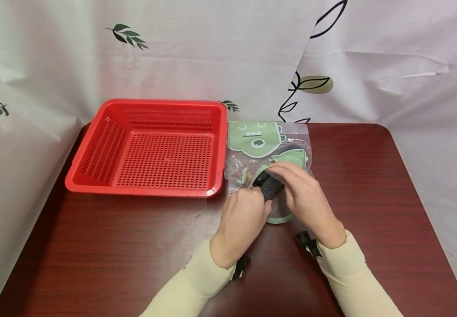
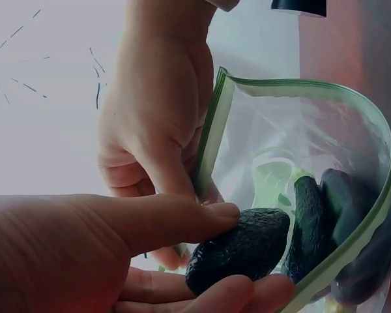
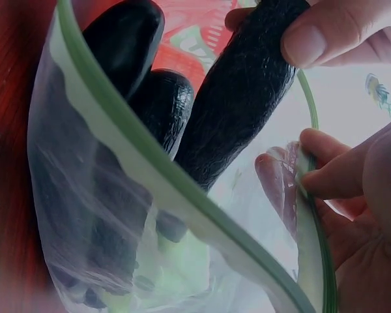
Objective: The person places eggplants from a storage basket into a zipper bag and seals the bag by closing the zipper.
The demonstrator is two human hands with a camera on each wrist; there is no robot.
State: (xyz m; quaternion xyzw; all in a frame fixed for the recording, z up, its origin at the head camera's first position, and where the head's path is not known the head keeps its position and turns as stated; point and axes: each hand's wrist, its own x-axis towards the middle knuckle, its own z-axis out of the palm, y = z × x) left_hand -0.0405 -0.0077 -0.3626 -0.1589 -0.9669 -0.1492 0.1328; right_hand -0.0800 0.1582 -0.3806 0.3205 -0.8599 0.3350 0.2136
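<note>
My left hand (image 1: 242,218) grips a dark, bumpy, elongated vegetable (image 3: 241,98) at the mouth of a clear zip bag (image 2: 342,94) with a green rim. In the left wrist view, the thumb lies on top of this vegetable and the fingers are beneath it. My right hand (image 1: 311,200) pinches the bag's rim and holds the mouth apart. Inside are smooth dark eggplants (image 3: 127,45) and another dark bumpy vegetable (image 2: 307,222) with a pale green tip. From the head view, the hands hide much of the bag's mouth.
A red perforated basket (image 1: 165,191) stands left of the bag on the dark wooden table (image 1: 371,198). Behind the bag's mouth, its green cartoon print (image 1: 252,138) lies near the table's back edge. A white leaf-patterned curtain (image 1: 196,53) hangs behind and along the sides.
</note>
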